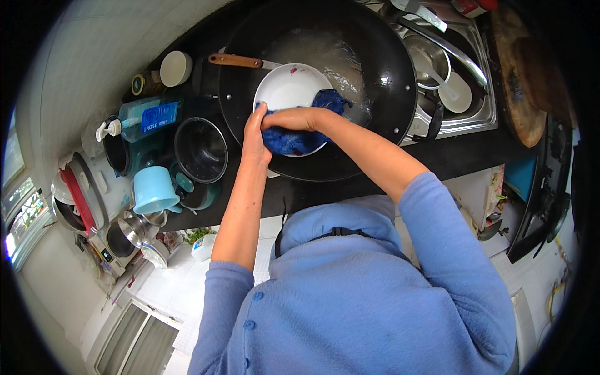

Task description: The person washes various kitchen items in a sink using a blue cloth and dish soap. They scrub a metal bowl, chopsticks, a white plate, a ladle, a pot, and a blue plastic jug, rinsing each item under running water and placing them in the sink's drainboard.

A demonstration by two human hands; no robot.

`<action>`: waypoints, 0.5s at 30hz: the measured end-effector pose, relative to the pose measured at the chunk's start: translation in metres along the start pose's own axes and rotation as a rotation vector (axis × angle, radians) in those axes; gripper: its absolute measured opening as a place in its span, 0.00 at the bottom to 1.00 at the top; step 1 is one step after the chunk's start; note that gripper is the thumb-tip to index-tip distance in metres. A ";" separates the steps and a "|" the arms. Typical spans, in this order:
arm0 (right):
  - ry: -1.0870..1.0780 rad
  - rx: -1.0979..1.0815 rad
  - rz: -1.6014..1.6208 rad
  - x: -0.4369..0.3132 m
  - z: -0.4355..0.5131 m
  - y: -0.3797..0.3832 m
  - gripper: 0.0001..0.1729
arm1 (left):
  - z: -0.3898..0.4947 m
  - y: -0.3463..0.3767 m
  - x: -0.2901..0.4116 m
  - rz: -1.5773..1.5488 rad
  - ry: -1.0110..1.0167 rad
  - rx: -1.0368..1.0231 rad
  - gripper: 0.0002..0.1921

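My left hand (257,133) grips the left rim of a white plate (286,86) with a red pattern near its far edge. Pressed on the plate's near half is a wet dark-blue cloth (295,140), held in my right hand (293,118). Its fingertips are partly hidden by the left hand. Both hands are over a large black wok (384,75) with cloudy water (337,51) in the bottom. Behind the plate, a knife-like utensil with a wooden handle (236,60) lies across the wok's left rim.
A steel sink (490,105) at the right holds a metal pot (445,56) and a white ladle (452,91). Leftward stand a black pot (201,150), a blue soap bottle (150,119), a white bowl (176,68) and a light-blue dipper (154,187). Wooden boards (515,79) lean far right.
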State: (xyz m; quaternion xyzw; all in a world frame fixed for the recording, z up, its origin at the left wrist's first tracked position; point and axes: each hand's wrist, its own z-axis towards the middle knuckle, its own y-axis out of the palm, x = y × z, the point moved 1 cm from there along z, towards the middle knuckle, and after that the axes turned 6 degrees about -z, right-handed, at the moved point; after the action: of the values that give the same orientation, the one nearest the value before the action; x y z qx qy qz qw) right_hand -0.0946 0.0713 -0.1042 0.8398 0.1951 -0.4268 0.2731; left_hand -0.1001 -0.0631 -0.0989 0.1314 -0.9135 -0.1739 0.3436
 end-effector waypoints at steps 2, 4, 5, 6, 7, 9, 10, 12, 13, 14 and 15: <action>0.052 -0.082 -0.154 0.000 -0.002 0.002 0.28 | 0.005 -0.005 -0.006 0.028 -0.039 0.120 0.19; 0.126 -0.077 -0.454 0.001 -0.005 0.002 0.31 | 0.006 -0.007 -0.009 -0.001 -0.059 0.178 0.19; 0.152 -0.051 -0.600 0.001 -0.006 0.001 0.33 | 0.004 -0.007 -0.009 -0.040 -0.032 0.156 0.19; 0.183 -0.115 -0.655 0.004 -0.007 0.001 0.33 | 0.002 -0.007 -0.007 -0.036 0.030 0.107 0.19; 0.186 -0.199 -0.703 0.007 -0.008 0.002 0.33 | -0.002 -0.006 -0.004 -0.022 0.067 0.120 0.19; 0.297 -0.250 -0.812 0.016 -0.007 0.000 0.32 | -0.013 -0.003 0.005 0.039 0.186 0.027 0.21; 0.322 -0.280 -0.864 0.021 -0.005 -0.003 0.31 | -0.017 -0.002 0.010 0.083 0.193 0.042 0.21; 0.373 -0.220 -0.942 0.033 0.001 -0.012 0.29 | -0.026 0.002 0.019 0.176 0.233 -0.032 0.21; 0.418 -0.175 -0.999 0.038 0.004 -0.018 0.28 | -0.030 0.002 0.021 0.234 0.228 0.020 0.21; 0.415 -0.117 -0.999 0.041 0.008 -0.025 0.27 | -0.033 0.004 0.022 0.285 0.253 0.028 0.21; 0.479 -0.053 -1.020 0.043 0.011 -0.032 0.27 | -0.036 0.004 0.023 0.335 0.275 0.056 0.21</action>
State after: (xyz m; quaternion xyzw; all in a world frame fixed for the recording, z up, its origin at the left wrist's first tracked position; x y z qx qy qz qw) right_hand -0.0950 0.0928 -0.1545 0.7053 0.6435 -0.2973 0.0012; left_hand -0.0933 -0.0763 -0.0582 0.0097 -0.8716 -0.0695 0.4852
